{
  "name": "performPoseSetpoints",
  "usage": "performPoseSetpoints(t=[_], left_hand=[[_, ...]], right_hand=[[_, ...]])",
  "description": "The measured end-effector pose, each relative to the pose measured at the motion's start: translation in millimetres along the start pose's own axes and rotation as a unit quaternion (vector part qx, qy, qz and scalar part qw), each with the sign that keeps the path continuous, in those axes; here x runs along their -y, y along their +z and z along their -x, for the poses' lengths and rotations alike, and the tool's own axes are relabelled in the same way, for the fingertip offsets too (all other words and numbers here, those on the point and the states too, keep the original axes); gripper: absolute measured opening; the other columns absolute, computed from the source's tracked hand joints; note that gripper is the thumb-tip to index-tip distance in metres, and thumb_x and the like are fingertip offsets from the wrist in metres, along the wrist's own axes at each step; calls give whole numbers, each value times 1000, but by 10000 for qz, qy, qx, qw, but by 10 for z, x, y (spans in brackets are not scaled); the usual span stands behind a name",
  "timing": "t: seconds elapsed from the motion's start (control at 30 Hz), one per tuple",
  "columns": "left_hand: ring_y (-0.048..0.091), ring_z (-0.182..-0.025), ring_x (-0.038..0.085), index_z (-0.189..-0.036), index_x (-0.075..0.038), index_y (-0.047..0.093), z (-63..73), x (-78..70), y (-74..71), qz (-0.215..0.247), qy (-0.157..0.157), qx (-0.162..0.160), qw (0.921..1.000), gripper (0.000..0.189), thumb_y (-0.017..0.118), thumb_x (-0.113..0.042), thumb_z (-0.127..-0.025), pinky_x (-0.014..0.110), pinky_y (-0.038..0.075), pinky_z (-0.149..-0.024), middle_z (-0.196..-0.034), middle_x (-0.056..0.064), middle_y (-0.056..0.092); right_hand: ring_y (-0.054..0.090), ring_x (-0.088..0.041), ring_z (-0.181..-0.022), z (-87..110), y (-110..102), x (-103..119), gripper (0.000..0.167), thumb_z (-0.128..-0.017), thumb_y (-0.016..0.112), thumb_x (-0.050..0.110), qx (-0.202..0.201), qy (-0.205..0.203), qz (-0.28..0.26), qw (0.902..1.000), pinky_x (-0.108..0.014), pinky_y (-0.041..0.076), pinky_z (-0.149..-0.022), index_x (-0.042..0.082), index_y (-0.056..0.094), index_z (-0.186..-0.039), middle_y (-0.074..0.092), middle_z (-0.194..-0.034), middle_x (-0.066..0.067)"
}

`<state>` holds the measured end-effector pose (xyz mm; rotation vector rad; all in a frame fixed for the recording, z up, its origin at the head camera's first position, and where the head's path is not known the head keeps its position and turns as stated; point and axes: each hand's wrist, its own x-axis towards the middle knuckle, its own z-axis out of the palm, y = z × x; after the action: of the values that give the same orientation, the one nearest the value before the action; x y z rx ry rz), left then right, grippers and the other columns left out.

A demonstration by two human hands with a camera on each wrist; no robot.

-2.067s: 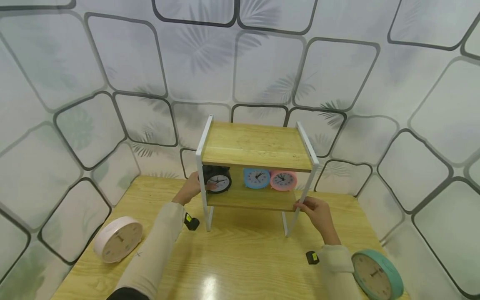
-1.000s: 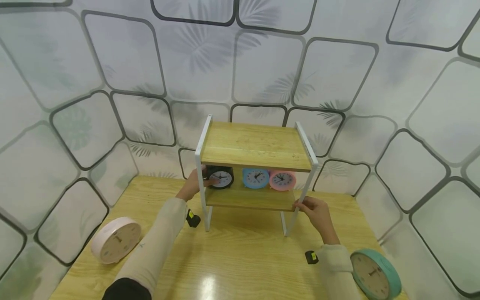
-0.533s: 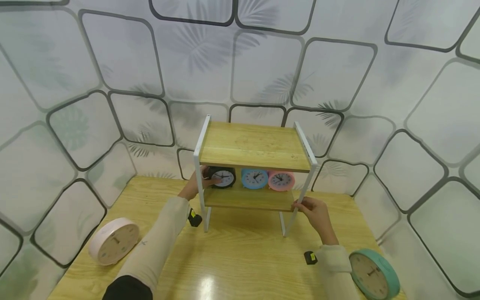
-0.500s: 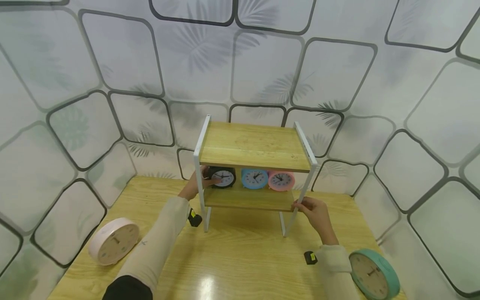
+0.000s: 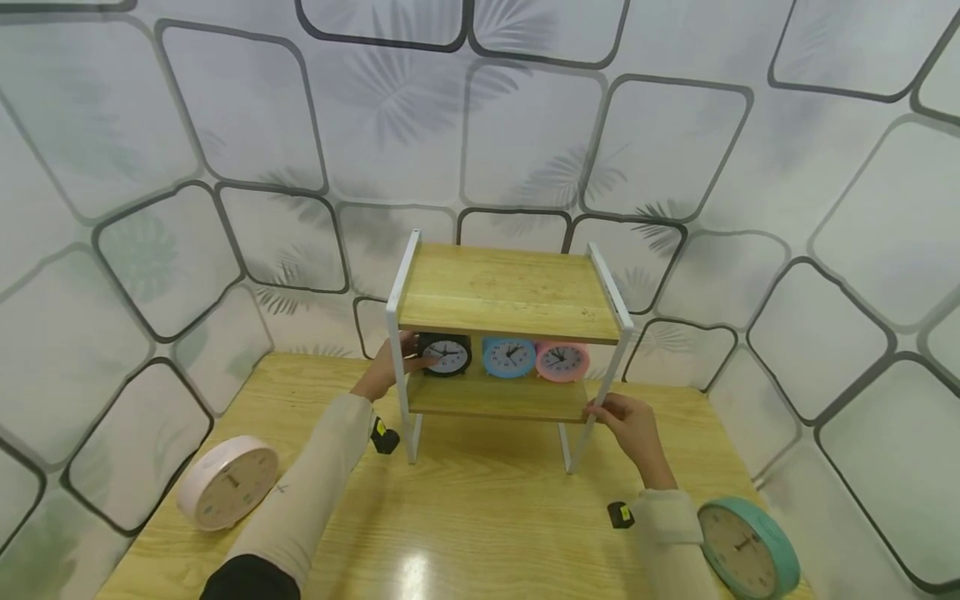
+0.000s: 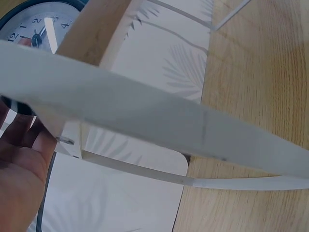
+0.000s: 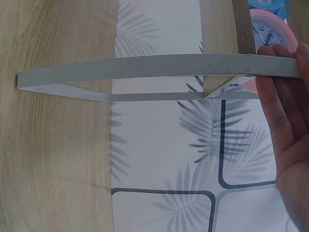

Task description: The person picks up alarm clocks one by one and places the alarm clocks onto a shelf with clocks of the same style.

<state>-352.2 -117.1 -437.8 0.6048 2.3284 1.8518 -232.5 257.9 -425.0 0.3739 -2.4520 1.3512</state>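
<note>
The black clock (image 5: 450, 357) stands upright on the lower board (image 5: 498, 394) of the two-tier shelf, dial facing the wearer, directly at the fingertips of the left hand (image 5: 386, 364). The left hand is clamped on the black clock: the thumb lies across the front of the dial, and the other fingers lie at the side and rear of the case. This hand reaches in from outside the white left side frame (image 5: 398, 367).

To the right of the left hand, beyond a narrow gap, is the blue clock (image 5: 510, 357). The pink clock (image 5: 562, 362) is just beside it, on the side nearer the right hand (image 5: 628, 422). The right hand is clamped on the white right side frame (image 5: 612, 371), level with the end of the lower board. The wooden top board (image 5: 510, 287) lies above and between both hands.

The shelf stands on the table (image 5: 487, 517). A pale pink clock (image 5: 228, 483) leans back on the table, left of the left hand and nearer the wearer. A teal clock (image 5: 750, 546) is nearer the wearer than the right hand and farther right, beside the right sleeve (image 5: 670, 525). Beyond both hands rises a patterned wall (image 5: 540, 133).
</note>
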Motion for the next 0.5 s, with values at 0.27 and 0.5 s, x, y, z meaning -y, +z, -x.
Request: performPoseSetpoints(t=[0.27, 0.5], left_hand=[[42, -130, 39, -147, -19, 33, 4, -67, 16, 118, 81, 150, 9998, 71, 67, -8, -86, 51, 41, -104, -143, 18, 43], [43, -128, 42, -146, -11, 33, 70, -248, 48, 136, 207, 293, 9993, 66, 62, 0, -88, 51, 42, -103, -140, 24, 42]], right_hand=[[70, -26, -73, 0, -2, -1, 6, -84, 65, -3, -2, -32, -8, 10000, -25, 58, -66, -7, 69, -84, 70, -80, -24], [70, -27, -73, -2, -1, 0, 6, -84, 65, -3, 9, -36, -27, 10000, -27, 58, -66, -7, 69, -84, 70, -80, -24]])
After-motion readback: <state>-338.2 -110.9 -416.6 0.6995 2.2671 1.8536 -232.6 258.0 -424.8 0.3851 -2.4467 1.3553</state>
